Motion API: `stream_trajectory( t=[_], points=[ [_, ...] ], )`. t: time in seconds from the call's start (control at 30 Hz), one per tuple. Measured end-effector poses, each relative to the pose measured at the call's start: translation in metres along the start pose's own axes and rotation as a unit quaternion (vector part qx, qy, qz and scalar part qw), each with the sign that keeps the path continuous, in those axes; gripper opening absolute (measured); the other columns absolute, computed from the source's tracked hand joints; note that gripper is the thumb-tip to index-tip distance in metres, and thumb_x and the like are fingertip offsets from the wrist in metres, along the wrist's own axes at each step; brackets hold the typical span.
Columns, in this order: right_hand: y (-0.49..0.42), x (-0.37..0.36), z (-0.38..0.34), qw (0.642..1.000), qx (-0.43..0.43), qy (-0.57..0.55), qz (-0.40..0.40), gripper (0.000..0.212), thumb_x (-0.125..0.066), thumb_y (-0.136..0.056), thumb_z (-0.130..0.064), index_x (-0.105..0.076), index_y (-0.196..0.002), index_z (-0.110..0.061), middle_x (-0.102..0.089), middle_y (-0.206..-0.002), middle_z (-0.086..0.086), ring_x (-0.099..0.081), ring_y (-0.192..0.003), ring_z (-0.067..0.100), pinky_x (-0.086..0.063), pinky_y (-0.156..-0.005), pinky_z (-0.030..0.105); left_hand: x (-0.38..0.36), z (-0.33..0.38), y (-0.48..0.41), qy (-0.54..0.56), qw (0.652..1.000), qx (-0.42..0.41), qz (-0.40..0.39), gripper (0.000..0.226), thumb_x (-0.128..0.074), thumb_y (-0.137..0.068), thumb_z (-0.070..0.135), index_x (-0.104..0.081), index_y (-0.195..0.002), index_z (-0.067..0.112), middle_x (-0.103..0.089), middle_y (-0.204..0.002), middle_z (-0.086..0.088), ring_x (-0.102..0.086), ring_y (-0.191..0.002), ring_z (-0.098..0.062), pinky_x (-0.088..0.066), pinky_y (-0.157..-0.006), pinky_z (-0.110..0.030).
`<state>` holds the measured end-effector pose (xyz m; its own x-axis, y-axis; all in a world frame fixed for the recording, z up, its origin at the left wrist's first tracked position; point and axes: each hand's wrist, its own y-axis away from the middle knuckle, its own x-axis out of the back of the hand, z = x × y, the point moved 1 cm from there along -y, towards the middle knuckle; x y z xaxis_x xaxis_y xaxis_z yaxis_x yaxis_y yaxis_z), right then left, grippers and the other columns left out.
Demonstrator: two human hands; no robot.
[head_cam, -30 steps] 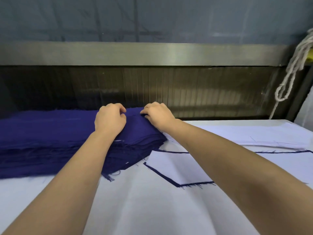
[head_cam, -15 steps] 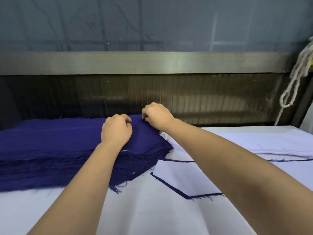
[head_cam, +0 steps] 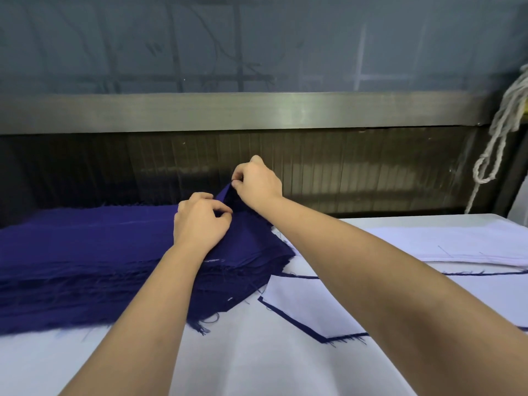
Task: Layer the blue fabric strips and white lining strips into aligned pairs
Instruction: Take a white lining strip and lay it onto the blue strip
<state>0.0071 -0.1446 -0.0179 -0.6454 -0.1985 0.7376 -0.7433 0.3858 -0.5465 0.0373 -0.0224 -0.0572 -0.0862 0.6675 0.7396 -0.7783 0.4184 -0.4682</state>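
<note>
Your right hand (head_cam: 257,181) is up at 12 o'clock, wrist bent down, thumb and forefinger pinching the far corner of the top blue strip (head_cam: 232,202) and holding it peaked above the blue stack (head_cam: 85,252). Your left hand (head_cam: 200,221) sits knuckles-up on that stack just at 7 o'clock from the right hand. Its fingers are curled, and its thumb meets the forefinger on the same strip below the raised corner, gripping the cloth there. Both forearms reach in from the near edge, the right crossing over from 4 o'clock. The stack fills the table (head_cam: 257,367) from 9 o'clock to centre, its frayed edges facing you. At 4 o'clock from the stack lies a white strip (head_cam: 300,307) on a blue one, with a thin blue border showing. A white stack (head_cam: 457,241) lies at 3 o'clock, and a rope (head_cam: 500,132) hangs at 2 o'clock.
</note>
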Motion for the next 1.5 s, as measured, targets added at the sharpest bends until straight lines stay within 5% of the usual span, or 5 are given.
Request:
stream_trajectory(
  t=[0.3, 0.9, 1.1, 1.37, 1.5],
  points=[
    [-0.001, -0.003, -0.013, 0.988, -0.061, -0.142, -0.006, 0.014, -0.044, -0.097, -0.018, -0.057, -0.102, -0.015, -0.068, -0.096, 0.007, -0.065, -0.088, 0.026, -0.053, -0.080, 0.039, 0.000, 0.001, -0.002, -0.044, 0.997, 0.060, -0.021, 0.046, -0.055, -0.091, 0.035, -0.050, -0.135, 0.022, -0.023, -0.153, 0.001, -0.018, -0.135, -0.029, -0.021, -0.108, -0.039],
    [0.005, -0.025, -0.033, 0.967, -0.074, -0.240, -0.042, 0.053, -0.050, -0.093, -0.017, -0.024, -0.140, -0.024, -0.063, -0.094, 0.012, -0.064, -0.080, 0.029, -0.055, -0.073, 0.044, 0.003, 0.003, 0.000, -0.041, 0.997, 0.066, -0.024, 0.030, -0.053, -0.092, 0.030, -0.061, -0.116, 0.014, -0.031, -0.150, 0.003, -0.021, -0.131, -0.028, -0.023, -0.104, -0.040],
    [-0.003, -0.022, -0.038, 0.955, -0.078, -0.286, -0.006, 0.030, -0.049, -0.091, -0.001, -0.062, -0.113, -0.017, -0.062, -0.113, 0.004, -0.065, -0.086, 0.023, -0.055, -0.080, 0.039, 0.012, 0.005, -0.001, 0.065, 0.989, 0.134, 0.012, 0.031, -0.059, -0.090, 0.026, -0.059, -0.120, 0.024, -0.012, -0.153, -0.005, -0.011, -0.135, -0.032, -0.025, -0.106, -0.042],
    [-0.015, -0.020, -0.054, 0.902, -0.149, -0.402, 0.057, 0.025, -0.048, -0.091, -0.003, -0.067, -0.102, -0.014, -0.068, -0.105, 0.008, -0.066, -0.076, 0.018, -0.056, -0.076, 0.035, 0.023, 0.004, -0.001, 0.457, 0.813, 0.289, 0.215, 0.044, -0.057, -0.085, 0.000, -0.055, -0.114, 0.033, -0.013, -0.145, -0.002, -0.042, -0.107, -0.016, -0.031, -0.059, -0.014],
    [-0.016, -0.010, -0.059, 0.892, -0.157, -0.418, 0.074, 0.023, -0.049, -0.087, -0.003, -0.068, -0.089, -0.017, -0.066, -0.089, 0.004, -0.066, -0.090, 0.027, -0.055, -0.083, 0.046, 0.036, -0.006, -0.006, 0.685, 0.649, 0.262, 0.203, 0.050, -0.052, -0.084, -0.009, -0.051, -0.122, 0.024, -0.053, -0.111, -0.003, -0.056, -0.090, -0.013, -0.050, -0.090, -0.028]
  ],
)
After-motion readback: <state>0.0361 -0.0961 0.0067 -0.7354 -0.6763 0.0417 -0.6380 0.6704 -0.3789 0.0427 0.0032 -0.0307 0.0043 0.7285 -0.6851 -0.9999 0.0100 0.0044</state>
